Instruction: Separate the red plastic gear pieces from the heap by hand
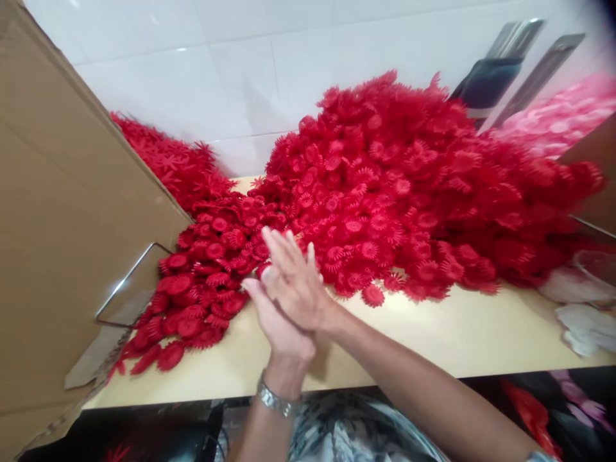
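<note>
We count one left hand (286, 330), one right hand (299, 292), one wristwatch (274, 396), one pink heap (561, 119); red pieces (356, 212) exceed our count.

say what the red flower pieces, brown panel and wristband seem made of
Red flower pieces: perhaps felt, foam or soft plastic; mostly matte, with fringed edges.
Brown panel: likely cardboard, dull, with a frayed, ragged edge.
Wristband: apparently polished metal, from its bright silvery glints.

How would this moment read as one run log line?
right hand: over left hand; between them: hidden; beyond: heaped red flower-shaped pieces; surface: pale table; left wrist: metal band
</note>
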Available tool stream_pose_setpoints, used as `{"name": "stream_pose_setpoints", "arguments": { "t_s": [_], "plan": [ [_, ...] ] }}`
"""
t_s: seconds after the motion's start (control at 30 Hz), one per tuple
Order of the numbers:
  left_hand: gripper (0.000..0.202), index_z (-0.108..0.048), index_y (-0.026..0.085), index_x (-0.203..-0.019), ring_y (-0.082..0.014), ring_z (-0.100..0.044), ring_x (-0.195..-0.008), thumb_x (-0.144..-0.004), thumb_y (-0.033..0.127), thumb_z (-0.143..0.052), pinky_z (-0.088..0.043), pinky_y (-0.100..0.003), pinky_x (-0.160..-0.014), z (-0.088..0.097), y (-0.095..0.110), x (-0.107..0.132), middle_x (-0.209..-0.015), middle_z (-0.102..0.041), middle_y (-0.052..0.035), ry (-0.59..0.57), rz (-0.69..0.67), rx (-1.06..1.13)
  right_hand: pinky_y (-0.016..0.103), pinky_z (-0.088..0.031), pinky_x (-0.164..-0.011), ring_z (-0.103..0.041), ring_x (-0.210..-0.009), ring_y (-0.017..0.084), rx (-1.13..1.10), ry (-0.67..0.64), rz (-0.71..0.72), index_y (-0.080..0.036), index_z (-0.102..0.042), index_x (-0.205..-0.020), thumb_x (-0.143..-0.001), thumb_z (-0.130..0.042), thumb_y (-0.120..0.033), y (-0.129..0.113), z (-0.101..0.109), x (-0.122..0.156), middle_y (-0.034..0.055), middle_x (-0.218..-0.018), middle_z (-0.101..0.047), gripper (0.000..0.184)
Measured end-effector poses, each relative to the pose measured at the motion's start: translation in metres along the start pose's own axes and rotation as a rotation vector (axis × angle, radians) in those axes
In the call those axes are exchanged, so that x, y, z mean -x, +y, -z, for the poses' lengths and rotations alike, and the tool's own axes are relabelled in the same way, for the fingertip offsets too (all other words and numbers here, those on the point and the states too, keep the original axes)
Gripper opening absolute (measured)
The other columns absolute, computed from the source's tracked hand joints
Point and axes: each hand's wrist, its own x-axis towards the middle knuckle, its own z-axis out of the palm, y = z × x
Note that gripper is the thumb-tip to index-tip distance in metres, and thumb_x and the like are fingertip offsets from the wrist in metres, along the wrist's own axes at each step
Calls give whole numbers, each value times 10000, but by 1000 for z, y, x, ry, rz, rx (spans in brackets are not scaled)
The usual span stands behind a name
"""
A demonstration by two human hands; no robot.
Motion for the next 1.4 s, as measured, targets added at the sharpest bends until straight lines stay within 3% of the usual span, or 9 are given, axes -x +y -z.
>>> {"name": "stream_pose_setpoints", "arguments": {
  "t_s": [0.1,0.23,0.43,0.57,0.67,0.8,0.9,1.13,1.4],
  "plan": [
    [628,-523,339,-1225,-231,-265,-1335,-782,692,-253,-300,-429,-1043,1,4,-1,-1406,-411,15,-65,1,63,535,6,-1105,-55,-1385,232,8,4,-5,-223,-137,-1436,-900,-187,-557,-1,2,3,43,-1491,-206,634],
    [535,-519,423,-1194,-195,-268,-1334,-827,642,-197,-309,-418,-1028,0,1,8,-1390,-421,97,-34,-72,96,511,-70,-1120,-116,-1380,227,34,5,60,-273,-198,-1421,-893,-287,-534,-9,0,16,19,-1484,-227,596],
    [562,-600,292,-1129,-239,-521,-1147,-782,659,-354,-437,-403,-922,1,0,0,-1225,-594,-43,-76,78,141,561,23,-1092,-78,-1383,247,3,99,21,-222,-195,-1424,-898,-232,-549,4,6,-12,63,-1473,-261,620],
    [340,-689,179,-854,-152,-655,-716,-848,427,-455,-516,-259,-656,12,1,-6,-794,-708,-47,172,249,174,489,-294,-1053,-423,-1242,204,-318,273,-133,-242,-300,-1379,-935,-80,-473,11,19,-21,50,-1302,-508,546],
    [379,-680,120,-773,-159,-641,-605,-856,400,-438,-523,-288,-593,19,6,-6,-702,-696,-77,203,329,199,359,-496,-853,-598,-995,169,-416,304,-109,-246,-473,-1238,-940,-213,-433,10,36,-11,40,-1128,-599,438],
    [383,-665,90,-836,-172,-643,-609,-857,393,-432,-510,-269,-517,19,16,-5,-713,-688,-92,217,267,180,320,-492,-781,-582,-864,156,-116,186,128,-205,-638,-938,-877,-461,-278,15,52,15,41,-927,-611,201],
    [376,-654,71,-855,-155,-635,-599,-875,349,-402,-480,-220,-462,15,19,-2,-724,-678,-95,210,258,116,375,-449,-830,-517,-940,202,168,87,183,-202,-646,-962,-804,-567,-217,22,47,29,72,-969,-584,177],
    [325,-631,129,-1039,-170,-654,-776,-873,328,-434,-525,-256,-681,9,13,3,-862,-687,-75,174,283,10,384,-426,-821,-467,-959,220,205,67,118,-217,-633,-915,-737,-622,-163,23,33,37,71,-995,-545,186],
    [261,-708,138,-933,-233,-575,-1061,-820,259,-506,-447,-324,-929,18,11,12,-1015,-689,-103,154,362,-36,324,-396,-722,-470,-754,155,208,89,143,-196,-595,-748,-736,-613,-108,21,33,39,11,-781,-550,91]
  ]
}}
